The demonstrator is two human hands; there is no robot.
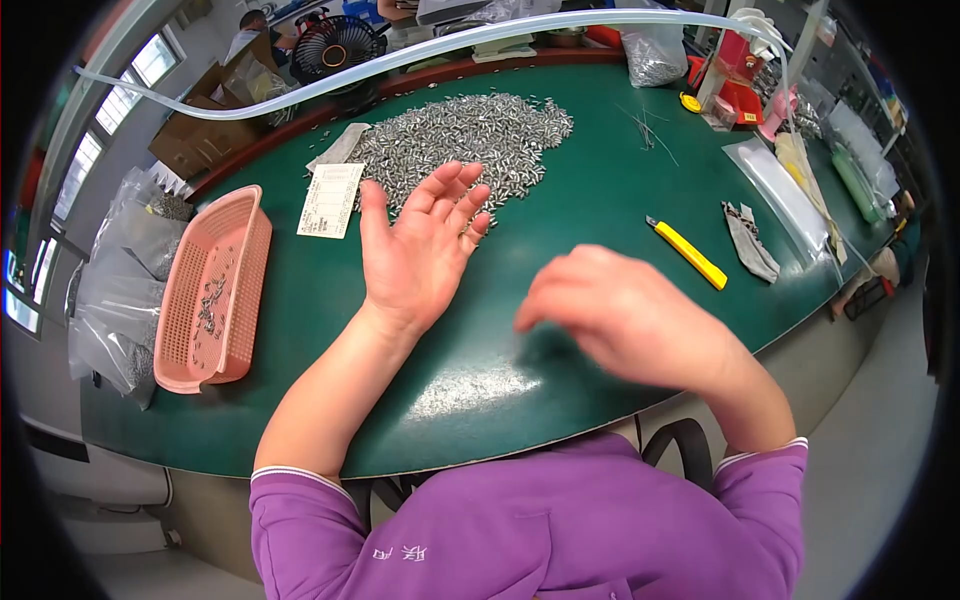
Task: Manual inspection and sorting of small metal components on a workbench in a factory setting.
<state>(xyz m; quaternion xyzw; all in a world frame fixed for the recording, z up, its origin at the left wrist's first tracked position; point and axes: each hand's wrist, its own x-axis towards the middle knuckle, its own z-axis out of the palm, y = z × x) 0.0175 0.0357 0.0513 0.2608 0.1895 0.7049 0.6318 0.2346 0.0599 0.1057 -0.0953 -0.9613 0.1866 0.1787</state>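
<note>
My left hand (418,252) is turned palm up at the near edge of a heap of small shiny metal pins (460,135). Its fingers are spread and slightly bent, and the palm is bare. To the right, my right hand (620,312) hovers over the table with its fingers pointing left and down. Motion blurs that hand, so whether anything sits in its fingertips cannot be made out. Left of the heap lie a white paper card (330,202) and a grey cloth piece (340,148). A yellow utility knife (690,255) rests beyond my right hand.
A pink plastic basket (257,270) with some metal pieces stands at the left, beside clear bags (120,290) of parts. A grey cloth (748,242) and flat clear bags (780,190) lie at the right. A pale hose (420,62) arches across the back, near a black fan (337,50).
</note>
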